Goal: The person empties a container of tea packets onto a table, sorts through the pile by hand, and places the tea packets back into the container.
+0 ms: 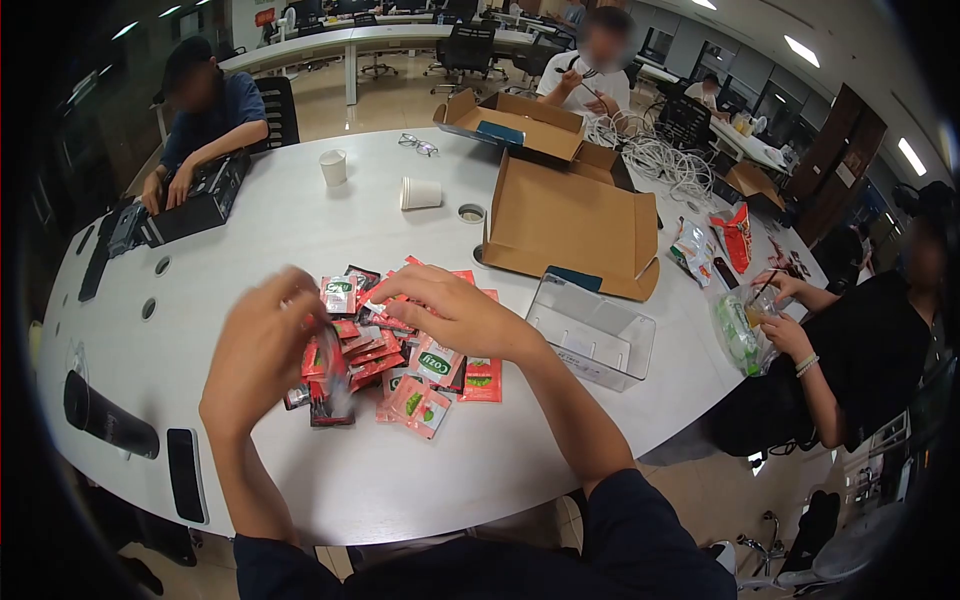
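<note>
Your sachet pile [375, 352] lies on the bench [360, 490], loosely heaped between your two hands, its packets pointing every which way so that no single long axis stands out. Your left hand [258, 350] is by its left side, fingers bent inward toward the heap; a motion-blurred packet [337, 368] shows just beneath them, and you cannot tell from this view whether they have hold of it. Your right hand [462, 312] reaches in over the far right part, thumb and forefinger a little parted; whether they grip or merely touch a sachet cannot be told.

The near-right sachets, among them the green-lettered Cozy sachet [437, 362], lie on the near side of your right hand and nearer to it than to your left. Out to the right, beyond your right wrist, sits the clear plastic box [592, 368], its long axis slanting from far left to near right. The open cardboard box [580, 225] lies farther off.
</note>
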Tool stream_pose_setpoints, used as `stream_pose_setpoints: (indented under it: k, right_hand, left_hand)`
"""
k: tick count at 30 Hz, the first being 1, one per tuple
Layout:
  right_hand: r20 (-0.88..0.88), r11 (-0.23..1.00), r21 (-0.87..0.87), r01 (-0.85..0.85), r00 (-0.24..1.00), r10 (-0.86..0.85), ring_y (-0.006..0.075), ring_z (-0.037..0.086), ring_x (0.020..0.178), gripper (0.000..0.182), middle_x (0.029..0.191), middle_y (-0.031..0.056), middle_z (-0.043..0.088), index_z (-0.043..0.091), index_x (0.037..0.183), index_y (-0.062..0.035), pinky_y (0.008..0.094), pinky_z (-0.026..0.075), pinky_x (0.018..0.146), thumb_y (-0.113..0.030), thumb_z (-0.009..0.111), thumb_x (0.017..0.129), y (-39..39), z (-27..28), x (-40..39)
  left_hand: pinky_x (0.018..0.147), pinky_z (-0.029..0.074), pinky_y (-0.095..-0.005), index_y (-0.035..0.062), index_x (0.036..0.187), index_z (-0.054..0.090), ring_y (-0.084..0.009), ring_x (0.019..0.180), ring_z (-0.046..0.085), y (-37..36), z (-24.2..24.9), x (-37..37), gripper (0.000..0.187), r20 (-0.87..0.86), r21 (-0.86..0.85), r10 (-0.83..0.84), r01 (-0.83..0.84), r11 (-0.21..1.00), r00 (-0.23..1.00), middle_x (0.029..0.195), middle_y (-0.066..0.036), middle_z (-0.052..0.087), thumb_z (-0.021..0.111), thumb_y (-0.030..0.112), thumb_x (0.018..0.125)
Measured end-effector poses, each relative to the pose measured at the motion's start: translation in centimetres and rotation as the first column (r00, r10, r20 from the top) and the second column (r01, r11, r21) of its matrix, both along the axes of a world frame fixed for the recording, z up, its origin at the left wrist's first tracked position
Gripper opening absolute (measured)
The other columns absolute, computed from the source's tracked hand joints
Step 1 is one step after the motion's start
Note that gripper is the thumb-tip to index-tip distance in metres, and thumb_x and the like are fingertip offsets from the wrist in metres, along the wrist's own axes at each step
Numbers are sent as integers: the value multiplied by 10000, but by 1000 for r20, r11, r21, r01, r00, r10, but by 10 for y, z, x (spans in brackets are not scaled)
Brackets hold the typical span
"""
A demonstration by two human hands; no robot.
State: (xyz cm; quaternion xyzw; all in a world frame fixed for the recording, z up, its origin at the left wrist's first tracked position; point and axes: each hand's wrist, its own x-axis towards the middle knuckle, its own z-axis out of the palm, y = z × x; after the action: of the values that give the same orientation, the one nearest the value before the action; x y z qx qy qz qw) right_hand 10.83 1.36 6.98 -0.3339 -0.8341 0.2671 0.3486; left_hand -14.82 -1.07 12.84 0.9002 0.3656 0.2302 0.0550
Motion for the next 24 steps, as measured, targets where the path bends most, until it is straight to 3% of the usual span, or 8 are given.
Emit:
stream_pose_setpoints:
  k: [1, 6, 9, 12, 14, 16, 18, 24]
  right_hand:
    - [0, 1000, 0, -3, 1000, 3, 271, 565, 1155, 343, 1158, 110, 636, 672, 1145, -59, 391, 405, 1035, -345, 513, 1041, -1, 1, 0]
    - [8, 999, -38, 1, 1000, 0, 266, 564, 1161, 353, 1150, 117, 639, 668, 1166, -56, 392, 376, 1071, -338, 495, 1044, 0, 3, 1]
    - [66, 999, -33, -2, 998, 4, 286, 561, 1194, 294, 1200, 111, 636, 624, 1224, -52, 431, 317, 1180, -226, 487, 1032, 0, 6, 2]
    - [73, 1000, -22, -14, 997, 15, 295, 563, 1198, 287, 1202, 120, 639, 629, 1213, -34, 440, 309, 1187, -208, 491, 1030, -2, 6, 1]
    - [77, 1000, 0, -26, 997, 25, 296, 562, 1202, 288, 1207, 123, 639, 629, 1216, -28, 438, 307, 1188, -201, 495, 1029, 2, 2, 3]
    - [9, 998, 56, -32, 999, 32, 286, 564, 1152, 294, 1139, 126, 638, 651, 1180, -54, 402, 374, 1077, -263, 514, 1025, 2, -1, 0]
    - [-7, 999, -38, -15, 1000, 15, 279, 586, 1100, 293, 1133, 132, 637, 631, 1200, -39, 381, 418, 1031, -246, 530, 1020, -2, 5, -2]
    - [-5, 997, -68, 29, 1000, -29, 283, 574, 1207, 351, 1266, 160, 605, 569, 1295, -3, 368, 397, 1070, -161, 556, 981, -8, 17, -5]
  left_hand:
    - [802, 469, -403, 19, 851, 636, -281, 886, 597, 4, -4, -1, 93, -19, 215, 215, -206, 955, 976, 1010, -81, 598, 707, 6, 792]
    - [796, 487, -420, -2, 859, 636, -314, 900, 611, 7, -2, -10, 139, 27, 217, 278, -277, 936, 960, 1010, -105, 609, 737, -3, 763]
    - [837, 502, -400, 25, 890, 645, -291, 964, 617, 0, 5, -17, 92, 54, -288, -270, 274, 918, 961, 1029, -95, 602, 714, 43, 832]
    - [833, 502, -389, 35, 907, 636, -298, 960, 614, -11, 10, -3, 98, 121, -428, -452, 458, 779, 884, 1035, -93, 597, 712, 52, 847]
    - [810, 499, -400, 47, 905, 628, -299, 944, 611, -12, 8, 3, 126, 117, -438, -392, 402, 804, 912, 1033, -88, 589, 720, 48, 820]
    - [794, 500, -403, 44, 922, 632, -295, 937, 613, -4, 1, 5, 180, 9, -96, -173, 173, 980, 985, 1024, -88, 593, 740, 67, 779]
    - [789, 483, -400, 41, 911, 627, -284, 920, 609, 7, -3, 5, 156, -17, 159, -3, 6, 987, 1000, 1024, -92, 595, 716, 71, 786]
    - [817, 480, -383, 48, 900, 662, -268, 931, 604, 25, -13, -11, 82, 8, 331, 110, -106, 938, 994, 1044, -84, 598, 696, 76, 831]
